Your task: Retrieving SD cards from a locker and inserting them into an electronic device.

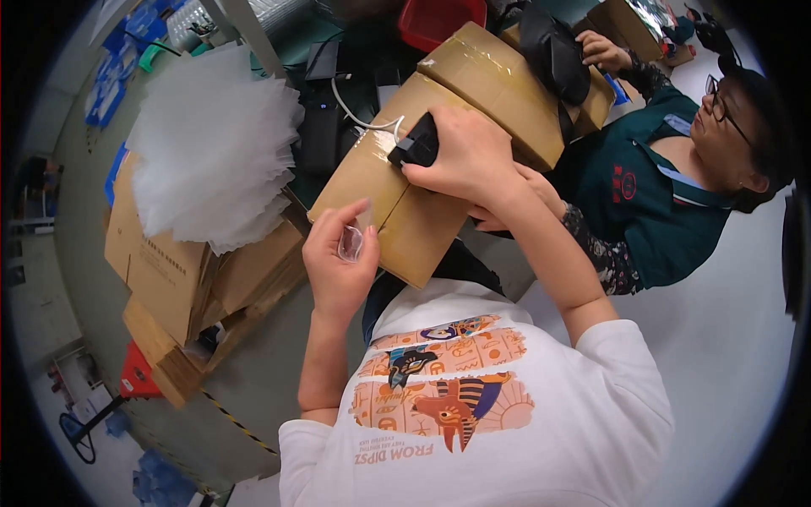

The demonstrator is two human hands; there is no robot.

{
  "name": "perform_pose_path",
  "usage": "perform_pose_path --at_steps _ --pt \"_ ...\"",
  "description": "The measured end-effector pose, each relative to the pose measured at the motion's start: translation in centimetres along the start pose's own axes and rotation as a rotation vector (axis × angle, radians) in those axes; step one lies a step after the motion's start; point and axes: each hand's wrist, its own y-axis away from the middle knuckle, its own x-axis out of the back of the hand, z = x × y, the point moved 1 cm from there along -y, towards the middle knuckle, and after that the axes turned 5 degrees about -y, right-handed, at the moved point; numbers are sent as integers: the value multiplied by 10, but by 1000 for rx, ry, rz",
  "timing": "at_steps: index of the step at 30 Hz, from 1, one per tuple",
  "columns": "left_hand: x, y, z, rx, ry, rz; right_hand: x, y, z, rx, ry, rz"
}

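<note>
My right hand (469, 156) grips a small black box-shaped device (418, 142) above a brown cardboard box (380, 182). A white cable (363, 120) runs close to the device; whether the two join, I cannot tell. My left hand (338, 258), lower and to the left, is closed with its fingertips on a small clear plastic piece (351, 243) that looks curled. It is beside the near left corner of the box. Part of the device is hidden by my right fingers.
On the left, a stack of translucent white sheets (211, 152) lies over flattened cartons (160, 262). Black devices (321, 139) and a red bin (441, 24) are beyond the box. At right a co-worker (667, 186) reaches toward a black bag (553, 55), one hand behind my forearm.
</note>
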Motion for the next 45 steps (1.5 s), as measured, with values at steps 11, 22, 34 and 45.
perform_pose_path --at_steps 11,22,34,45 --pt "-32 -1 5 62 -49 -1 -7 31 20 228 -306 333" --pt "-43 -13 4 59 -59 16 -1 23 34 355 -451 342" --pt "-32 -26 1 -223 -537 87 -31 -9 45 313 -269 206" --pt "-49 -68 -15 -484 -785 -147 -71 40 107 205 -418 326"
